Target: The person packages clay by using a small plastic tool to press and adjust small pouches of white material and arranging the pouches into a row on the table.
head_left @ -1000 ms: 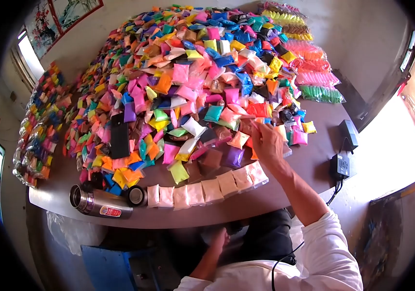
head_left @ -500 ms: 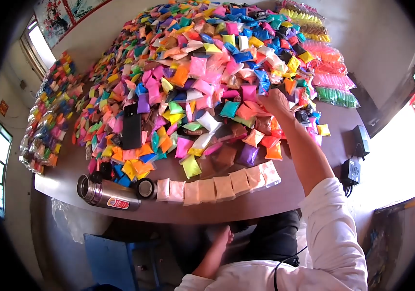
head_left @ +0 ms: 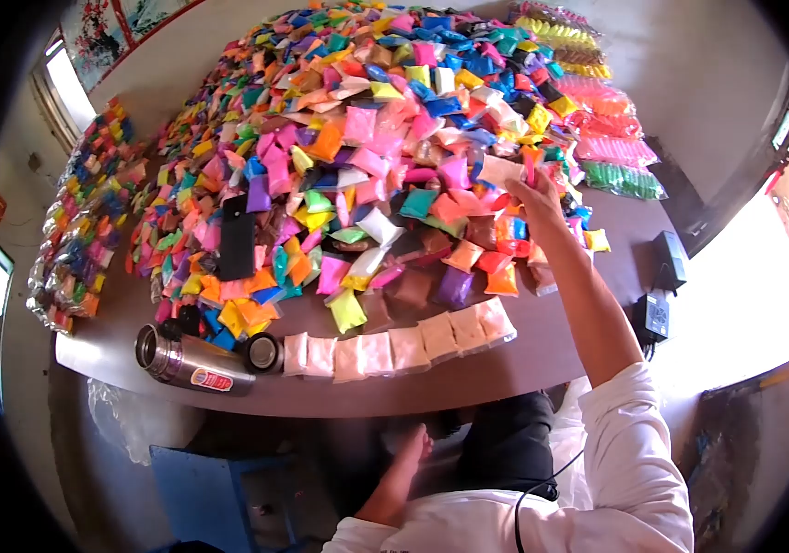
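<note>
My right hand [head_left: 534,192] is over the right part of a large heap of small colourful packets [head_left: 357,138]. Its fingers are pinched on a peach packet [head_left: 499,170], which sticks out to the left of the thumb. My left hand [head_left: 420,444] is low by my lap, below the table edge; it is dim and its fingers do not show clearly. Along the near edge of the table lies a row of joined pale peach packets [head_left: 403,348], apart from both hands.
A steel flask [head_left: 192,361] lies on its side near the front edge, its dark lid [head_left: 264,352] beside it. A black phone [head_left: 237,241] rests on the heap. Bundled packets [head_left: 620,180] line the right side. Black adapters [head_left: 652,316] sit at the right edge. A blue chair [head_left: 201,498] stands below.
My right hand has lifted slightly out of the heap, and a peach packet now shows in its fingers. The whole view has shifted a little. My left hand stays low.
</note>
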The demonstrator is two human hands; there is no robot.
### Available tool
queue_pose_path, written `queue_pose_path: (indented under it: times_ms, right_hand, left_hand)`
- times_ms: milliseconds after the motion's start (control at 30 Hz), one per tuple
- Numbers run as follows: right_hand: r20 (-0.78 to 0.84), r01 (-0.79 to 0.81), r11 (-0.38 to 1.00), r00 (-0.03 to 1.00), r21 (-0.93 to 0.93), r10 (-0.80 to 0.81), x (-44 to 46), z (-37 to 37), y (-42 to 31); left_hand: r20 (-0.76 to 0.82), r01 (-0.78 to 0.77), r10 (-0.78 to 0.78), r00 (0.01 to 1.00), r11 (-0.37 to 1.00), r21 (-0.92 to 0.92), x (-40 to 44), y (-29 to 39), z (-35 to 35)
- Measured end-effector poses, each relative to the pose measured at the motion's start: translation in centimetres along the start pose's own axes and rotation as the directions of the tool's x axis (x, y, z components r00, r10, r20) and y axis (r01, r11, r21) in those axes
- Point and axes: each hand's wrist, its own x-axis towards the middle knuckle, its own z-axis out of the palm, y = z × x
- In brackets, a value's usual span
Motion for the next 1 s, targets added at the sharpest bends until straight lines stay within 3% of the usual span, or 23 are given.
queue_pose_path:
  times_ms: [100, 167, 233, 300, 367, 400, 433, 500, 567, 633, 733, 900, 967, 1000]
  right_hand:
    - [0.113, -0.160, 0.969, 0.984, 0.188, 0.140, -3.2, -1.9, -0.5]
    - [0.141, -0.173, 0.938, 0.981, 0.301, 0.135, -4.9, -2.8, 0.8]
    - [0.195, -0.311, 0.847, 0.949, 0.430, 0.249, -7.2, -3.0, 0.3]
    - [0.343, -0.379, 0.820, 0.908, 0.429, 0.241, -8.8, -4.2, 2.0]
    - [0.085, -0.371, 0.857, 0.927, 0.357, 0.365, -12.7, -2.1, 0.7]
    - [0.239, -0.383, 0.890, 0.914, 0.247, 0.327, -14.5, -2.9, 0.5]
    - [0.325, -0.401, 0.882, 0.892, 0.249, 0.313, -16.2, -2.9, 0.7]
    - [0.252, -0.381, 0.902, 0.911, 0.204, 0.328, -20.4, -2.0, 0.2]
    - [0.238, -0.404, 0.872, 0.908, 0.276, 0.345, -24.6, -1.4, 1.2]
    - [0.275, -0.494, 0.849, 0.856, 0.186, 0.437, -27.7, -1.2, 0.6]
    - [0.219, -0.505, 0.849, 0.856, 0.154, 0.469, -31.6, -0.9, 1.8]
    - [0.080, -0.405, 0.914, 0.911, 0.004, 0.404, -34.1, -0.7, 2.2]
    - [0.097, -0.393, 0.917, 0.917, 0.068, 0.386, -34.2, -0.7, 1.5]
    - [0.123, -0.466, 0.875, 0.883, 0.132, 0.452, -34.2, -0.8, 1.3]
  left_hand:
    - [0.033, 0.037, -0.037, 0.999, 0.999, -0.010, 0.9, -0.3, 0.6]
    - [0.028, 0.014, -0.014, 0.999, 1.000, -0.003, 0.9, -0.2, 1.1]
    - [0.097, -0.076, 0.079, 0.992, 0.997, -0.032, -1.1, 1.1, 1.8]
    - [0.111, -0.045, 0.055, 0.992, 0.995, -0.090, -2.3, 2.1, 2.6]
    - [0.191, -0.069, 0.085, 0.978, 0.994, -0.090, -2.5, 2.2, 2.4]
    - [0.248, -0.109, 0.132, 0.960, 0.988, -0.106, -2.9, 2.4, 2.3]
    - [0.242, -0.091, 0.115, 0.964, 0.990, -0.106, -3.3, 2.6, 2.3]
    - [0.390, -0.121, 0.231, 0.891, 0.950, -0.287, -4.3, 2.8, 2.2]
    - [0.371, -0.089, 0.220, 0.902, 0.937, -0.338, -5.7, 3.5, 3.0]
    - [0.435, -0.100, 0.238, 0.868, 0.943, -0.316, -7.0, 4.3, 3.4]
    - [0.536, -0.104, 0.265, 0.802, 0.944, -0.312, -8.6, 5.3, 4.4]
    - [0.637, -0.107, 0.303, 0.709, 0.939, -0.327, -11.0, 7.6, 5.9]
    - [0.678, -0.135, 0.335, 0.655, 0.934, -0.331, -12.7, 9.0, 7.0]
    - [0.624, -0.172, 0.335, 0.706, 0.936, -0.308, -14.9, 10.8, 8.2]
